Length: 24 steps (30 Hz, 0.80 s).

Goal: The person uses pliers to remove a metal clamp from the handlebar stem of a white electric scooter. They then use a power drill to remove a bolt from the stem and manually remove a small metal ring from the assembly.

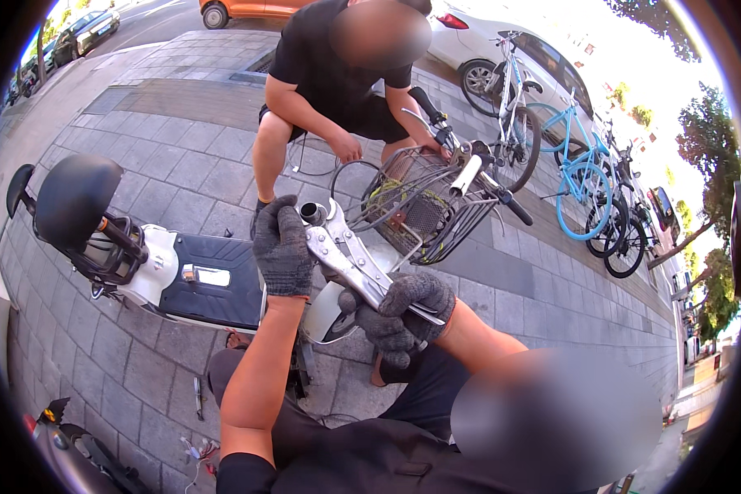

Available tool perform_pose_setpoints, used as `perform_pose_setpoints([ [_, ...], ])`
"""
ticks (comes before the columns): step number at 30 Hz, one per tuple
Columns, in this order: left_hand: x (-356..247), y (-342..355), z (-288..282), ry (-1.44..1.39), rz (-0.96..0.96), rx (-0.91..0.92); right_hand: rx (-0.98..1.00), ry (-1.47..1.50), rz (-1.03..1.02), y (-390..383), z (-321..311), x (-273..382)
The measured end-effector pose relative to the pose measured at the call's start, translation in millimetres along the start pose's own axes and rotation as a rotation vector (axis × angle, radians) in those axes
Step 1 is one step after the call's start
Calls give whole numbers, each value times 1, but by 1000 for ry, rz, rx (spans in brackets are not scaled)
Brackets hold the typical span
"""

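My left hand (284, 247), in a dark grey knit glove, is closed at the short round metal tube (313, 212), which has an open, dark mouth. My right hand (403, 317), gloved the same way, grips the handles of large silver locking pliers (358, 259). The pliers slant up and left, their jaws beside the tube and my left fingers. Whether the jaws clamp the tube is hard to tell. Beneath my hands is the white front of an electric scooter (329, 313). Its handlebar (469, 169) with the wire basket (420, 218) hangs tilted beyond the pliers.
Across from me a crouching person (337, 90) in black has one hand by the handlebar. The scooter's black footboard (214, 280) and seat (78, 202) lie left. A slim tool (198, 399) rests on the paving. Parked bicycles (584, 165) and a white car (535, 66) stand back right.
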<state>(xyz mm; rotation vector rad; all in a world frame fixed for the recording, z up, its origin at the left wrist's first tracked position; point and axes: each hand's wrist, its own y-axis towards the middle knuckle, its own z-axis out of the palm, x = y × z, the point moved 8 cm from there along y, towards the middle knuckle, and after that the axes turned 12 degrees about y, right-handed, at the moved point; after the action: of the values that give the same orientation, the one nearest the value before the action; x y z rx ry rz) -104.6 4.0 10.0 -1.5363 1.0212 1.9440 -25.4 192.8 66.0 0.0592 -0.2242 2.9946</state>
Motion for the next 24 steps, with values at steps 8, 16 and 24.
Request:
perform_pose_setpoints([
  [8,1,7,-14,-177,-204,267,-247,-587,-152,44,-39,-27],
  [16,0,13,-25,-125,-246,420,-135,-503,-273,65,-36,-31],
  [24,-6,24,-23,130,-116,435,13,-239,-383,98,-37,-56],
])
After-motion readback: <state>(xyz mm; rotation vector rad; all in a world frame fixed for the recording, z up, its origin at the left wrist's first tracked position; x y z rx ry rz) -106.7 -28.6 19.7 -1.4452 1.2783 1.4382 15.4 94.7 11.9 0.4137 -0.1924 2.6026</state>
